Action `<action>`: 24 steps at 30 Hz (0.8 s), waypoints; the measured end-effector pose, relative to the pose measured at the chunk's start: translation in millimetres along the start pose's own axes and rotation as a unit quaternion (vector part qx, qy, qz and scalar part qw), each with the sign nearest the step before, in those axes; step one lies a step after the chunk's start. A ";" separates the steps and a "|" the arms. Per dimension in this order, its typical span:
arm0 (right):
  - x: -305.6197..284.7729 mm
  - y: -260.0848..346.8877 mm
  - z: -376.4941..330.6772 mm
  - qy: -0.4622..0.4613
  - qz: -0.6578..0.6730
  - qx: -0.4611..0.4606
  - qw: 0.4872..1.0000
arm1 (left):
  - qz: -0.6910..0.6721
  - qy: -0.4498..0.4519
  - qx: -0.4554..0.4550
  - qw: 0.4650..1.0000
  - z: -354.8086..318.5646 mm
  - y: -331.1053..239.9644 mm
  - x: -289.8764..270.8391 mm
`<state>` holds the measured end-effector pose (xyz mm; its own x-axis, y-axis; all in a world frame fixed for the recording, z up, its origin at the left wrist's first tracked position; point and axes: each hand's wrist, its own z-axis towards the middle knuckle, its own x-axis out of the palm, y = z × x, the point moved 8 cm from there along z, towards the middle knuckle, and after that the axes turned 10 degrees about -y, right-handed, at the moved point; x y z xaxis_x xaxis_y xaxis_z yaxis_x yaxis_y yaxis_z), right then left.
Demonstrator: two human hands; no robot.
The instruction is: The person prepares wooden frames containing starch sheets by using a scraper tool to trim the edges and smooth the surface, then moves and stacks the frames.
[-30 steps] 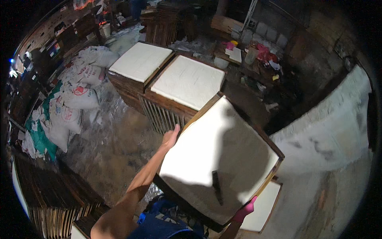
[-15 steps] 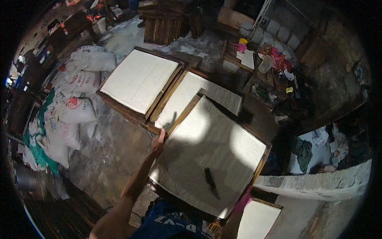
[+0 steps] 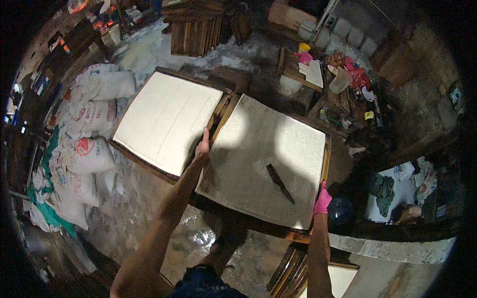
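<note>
A wooden tray (image 3: 326, 158) filled with a flat white slab (image 3: 258, 144) is held between my two hands. My left hand (image 3: 201, 149), bare, is closed on its left edge. My right hand (image 3: 322, 199), in a pink glove, grips the right edge near the front corner. A dark-bladed knife (image 3: 280, 184) lies on the slab, towards the front right. Close beside the left edge is another tray with a white slab (image 3: 169, 121) marked by thin straight lines. What lies beneath the held tray is hidden.
Several stuffed white sacks (image 3: 92, 154) are piled on the left. Wooden trays or boards (image 3: 196, 35) stand stacked at the back. A low bench (image 3: 303, 74) with cups and bags is at the far right. Another white slab (image 3: 340, 280) sits below my right forearm, beside a pale ledge (image 3: 397, 248).
The held tray has moved forward and now covers the tray that showed behind it. Both hands moved forward with it, and my right hand has come into clearer view.
</note>
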<state>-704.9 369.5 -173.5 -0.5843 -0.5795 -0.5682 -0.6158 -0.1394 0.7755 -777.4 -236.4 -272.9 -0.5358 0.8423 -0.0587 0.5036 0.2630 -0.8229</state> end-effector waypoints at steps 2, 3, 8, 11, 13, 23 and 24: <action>11.0 1.5 4.2 -0.024 -0.079 -0.010 0.997 | -0.032 0.014 -0.001 0.999 22.3 0.9 0.6; 17.8 -1.4 4.6 -0.026 -0.079 -0.006 0.997 | -0.016 0.018 0.009 1.000 28.7 2.2 -0.1; 33.8 -19.3 8.5 -0.071 -0.150 -0.003 0.986 | 0.074 -0.052 0.030 0.995 34.0 14.2 -14.5; 31.2 -35.8 3.9 -0.106 -0.161 0.054 0.980 | 0.125 -0.055 0.046 0.990 33.8 17.9 -15.6; 34.5 -52.0 -2.3 -0.085 -0.131 0.131 0.979 | 0.159 -0.032 0.088 0.983 38.6 12.6 -13.6; 29.9 -100.0 20.6 0.055 -0.011 -0.107 0.993 | 0.112 0.143 0.190 0.965 11.9 68.3 -71.1; 14.9 -118.8 7.5 0.057 -0.036 -0.159 0.985 | 0.090 0.193 0.198 0.957 -0.5 71.3 -86.4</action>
<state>-644.4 383.4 -276.1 -0.4705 -0.6427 -0.6046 -0.4457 -0.4183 0.7914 -694.9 -290.2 -326.3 -0.1360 0.9882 -0.0703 0.2281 -0.0378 -0.9729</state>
